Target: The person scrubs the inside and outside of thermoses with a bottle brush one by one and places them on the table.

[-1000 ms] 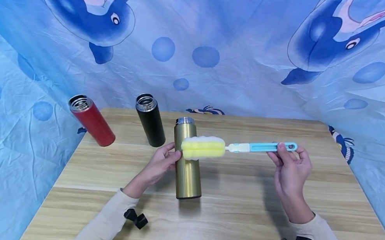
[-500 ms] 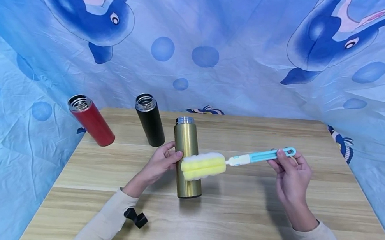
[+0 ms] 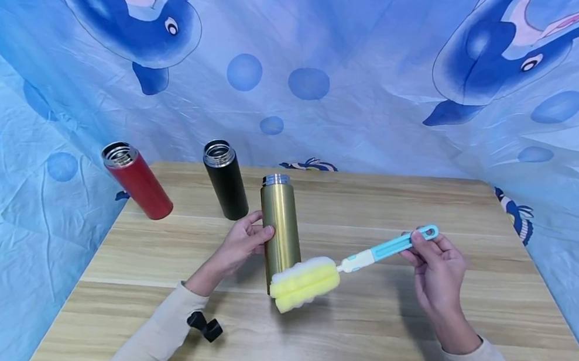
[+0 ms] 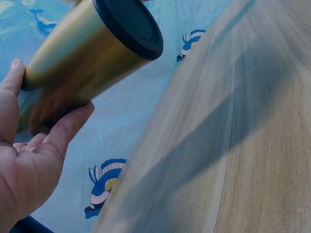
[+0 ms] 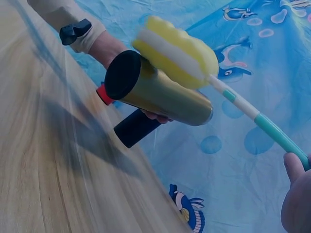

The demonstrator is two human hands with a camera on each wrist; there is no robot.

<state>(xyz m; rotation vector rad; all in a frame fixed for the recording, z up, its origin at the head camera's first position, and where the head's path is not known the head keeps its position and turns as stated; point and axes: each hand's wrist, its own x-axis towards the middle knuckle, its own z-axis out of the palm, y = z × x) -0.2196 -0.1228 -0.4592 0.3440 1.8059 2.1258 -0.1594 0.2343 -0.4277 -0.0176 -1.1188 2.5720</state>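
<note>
My left hand (image 3: 241,245) grips a gold thermos bottle (image 3: 281,221) around its middle, its threaded steel mouth uncapped and pointing away. In the left wrist view the dark base of the gold bottle (image 4: 77,58) tilts up, held above the table. My right hand (image 3: 437,272) pinches the light-blue handle of a bottle brush (image 3: 305,284) near its looped end. The brush's yellow and white sponge head overlaps the lower end of the bottle in the head view. In the right wrist view the sponge head (image 5: 177,53) lies along the bottle's side.
A red thermos bottle (image 3: 142,185) and a black thermos bottle (image 3: 227,183) stand uncapped at the back left of the wooden table (image 3: 357,340). A blue sheet with printed dolphins (image 3: 367,47) hangs behind the table and along its sides.
The brush head has moved down along the gold bottle from its upper part to its base, the brush tilting more. The left hand and bottle have stayed almost in place.
</note>
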